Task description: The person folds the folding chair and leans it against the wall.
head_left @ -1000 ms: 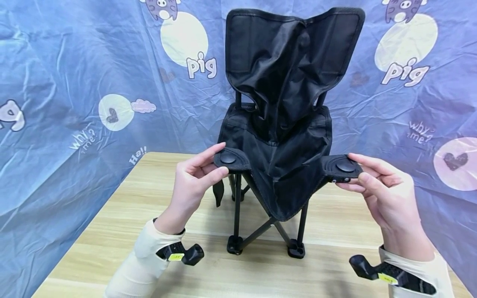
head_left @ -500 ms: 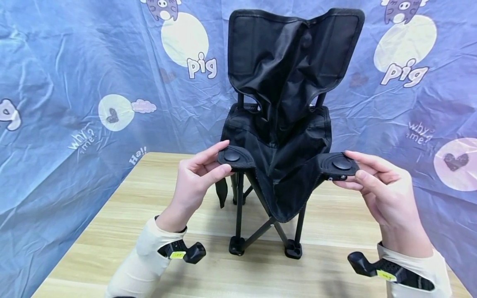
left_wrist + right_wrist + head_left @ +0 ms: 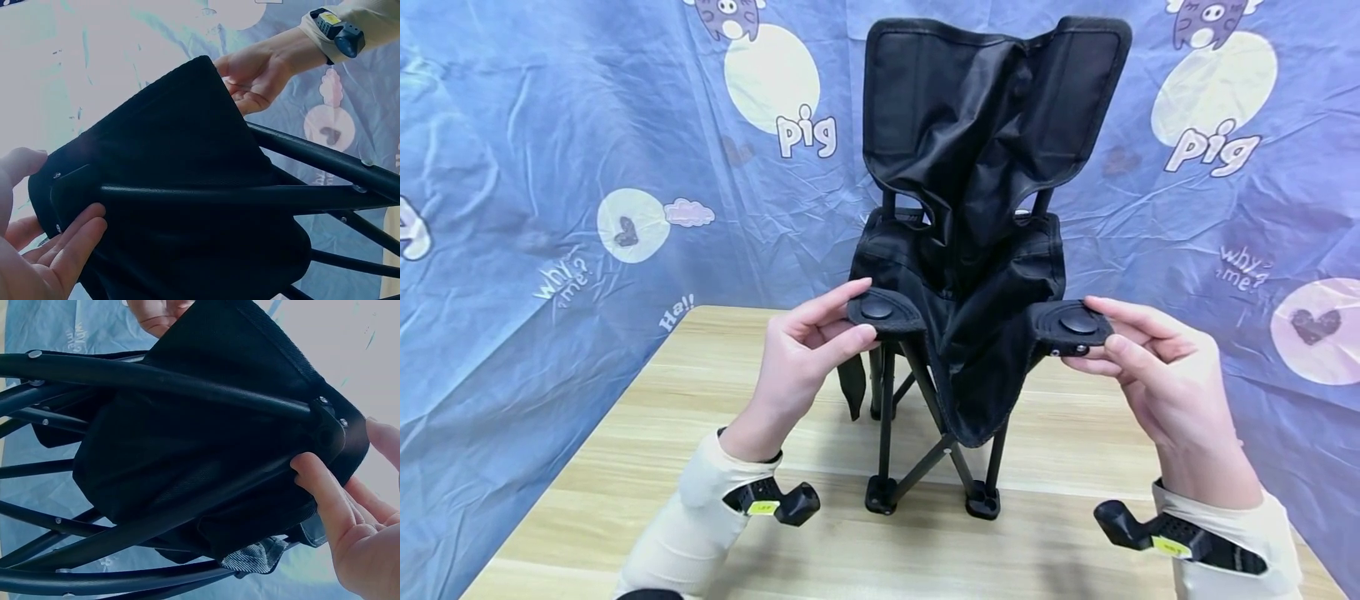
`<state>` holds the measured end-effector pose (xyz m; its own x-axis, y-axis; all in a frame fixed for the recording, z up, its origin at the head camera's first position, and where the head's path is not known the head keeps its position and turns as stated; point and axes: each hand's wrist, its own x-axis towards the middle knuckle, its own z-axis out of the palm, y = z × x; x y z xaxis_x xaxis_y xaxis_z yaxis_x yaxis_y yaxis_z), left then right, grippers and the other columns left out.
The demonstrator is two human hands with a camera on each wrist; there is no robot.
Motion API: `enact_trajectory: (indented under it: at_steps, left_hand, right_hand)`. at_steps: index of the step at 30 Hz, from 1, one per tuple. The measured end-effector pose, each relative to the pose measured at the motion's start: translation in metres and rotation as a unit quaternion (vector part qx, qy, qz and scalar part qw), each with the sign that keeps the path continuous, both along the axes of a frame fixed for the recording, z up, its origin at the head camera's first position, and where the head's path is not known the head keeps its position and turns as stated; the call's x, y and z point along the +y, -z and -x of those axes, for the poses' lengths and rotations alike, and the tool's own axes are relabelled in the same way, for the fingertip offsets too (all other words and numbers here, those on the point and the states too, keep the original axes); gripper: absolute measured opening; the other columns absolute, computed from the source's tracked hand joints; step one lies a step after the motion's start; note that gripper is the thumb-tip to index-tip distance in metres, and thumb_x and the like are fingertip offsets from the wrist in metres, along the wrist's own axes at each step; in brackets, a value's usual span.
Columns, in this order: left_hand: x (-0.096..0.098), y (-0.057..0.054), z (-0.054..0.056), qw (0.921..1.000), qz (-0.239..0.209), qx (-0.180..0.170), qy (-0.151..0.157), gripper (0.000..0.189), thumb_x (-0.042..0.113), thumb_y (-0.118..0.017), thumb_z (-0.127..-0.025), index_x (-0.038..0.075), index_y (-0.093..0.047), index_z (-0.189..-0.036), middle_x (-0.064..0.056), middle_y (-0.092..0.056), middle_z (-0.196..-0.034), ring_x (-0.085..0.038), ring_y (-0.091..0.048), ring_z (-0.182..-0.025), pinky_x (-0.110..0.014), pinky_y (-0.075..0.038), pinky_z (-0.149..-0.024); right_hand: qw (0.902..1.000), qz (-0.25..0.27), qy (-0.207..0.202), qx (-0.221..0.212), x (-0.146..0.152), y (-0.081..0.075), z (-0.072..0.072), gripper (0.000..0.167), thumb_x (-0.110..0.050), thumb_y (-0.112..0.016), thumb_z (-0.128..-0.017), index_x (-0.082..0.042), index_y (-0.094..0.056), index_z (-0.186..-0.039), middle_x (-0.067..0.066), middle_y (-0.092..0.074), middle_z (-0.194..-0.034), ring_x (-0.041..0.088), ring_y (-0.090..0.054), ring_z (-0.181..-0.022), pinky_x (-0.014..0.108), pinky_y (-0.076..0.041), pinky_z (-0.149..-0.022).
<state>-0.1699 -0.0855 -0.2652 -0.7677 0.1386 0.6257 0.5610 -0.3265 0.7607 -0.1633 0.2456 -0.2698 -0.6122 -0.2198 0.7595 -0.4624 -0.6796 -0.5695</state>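
Observation:
A black folding chair (image 3: 977, 250) stands on the table, its fabric seat sagging into a fold between the two front corners. My left hand (image 3: 808, 342) grips the left front corner, thumb and fingers round the round-buttoned flap (image 3: 877, 310). On the other side my right hand (image 3: 1161, 367) pinches the right front corner flap (image 3: 1071, 323) the same way. Seen from beneath in the left wrist view, fingertips (image 3: 87, 228) press by the riveted end of a leg tube (image 3: 206, 195). The right wrist view shows fingers under the other corner (image 3: 331, 425).
The chair's crossed front legs (image 3: 925, 467) end in black plastic feet on the wooden table (image 3: 737, 517). A black strap (image 3: 852, 387) hangs at the chair's left side. Behind it hangs a blue curtain (image 3: 625, 150) with pig prints.
Both hands have moved inward with the flaps they hold, bringing the front corners closer together. The front feet have drawn nearer each other and the seat fold has narrowed.

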Motion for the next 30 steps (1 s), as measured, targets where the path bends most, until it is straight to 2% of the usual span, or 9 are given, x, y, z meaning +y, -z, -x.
enact_trajectory:
  at_steps: [15, 30]
  left_hand:
    - [0.006, -0.007, 0.000, 0.9999, 0.001, 0.003, 0.010, 0.048, -0.014, -0.066, -0.081, -0.017, -0.055, -0.128, -0.002, -0.074, -0.097, -0.015, -0.072, -0.077, -0.037, -0.061, -0.076]
    - [0.010, -0.009, 0.001, 0.9998, 0.015, 0.006, 0.011, 0.047, -0.006, -0.070, -0.083, -0.016, -0.057, -0.127, -0.002, -0.074, -0.094, -0.015, -0.072, -0.077, -0.037, -0.060, -0.079]
  right_hand:
    - [1.0000, 0.000, 0.000, 0.002, -0.008, -0.005, 0.001, 0.035, 0.027, -0.036, -0.093, 0.029, -0.045, -0.126, 0.037, -0.064, -0.112, 0.043, -0.070, -0.091, 0.048, -0.056, -0.082]
    - [0.9997, -0.020, -0.007, 0.009, -0.018, -0.011, 0.001, 0.034, 0.024, -0.041, -0.094, 0.028, -0.045, -0.127, 0.037, -0.064, -0.111, 0.042, -0.070, -0.093, 0.047, -0.056, -0.083]
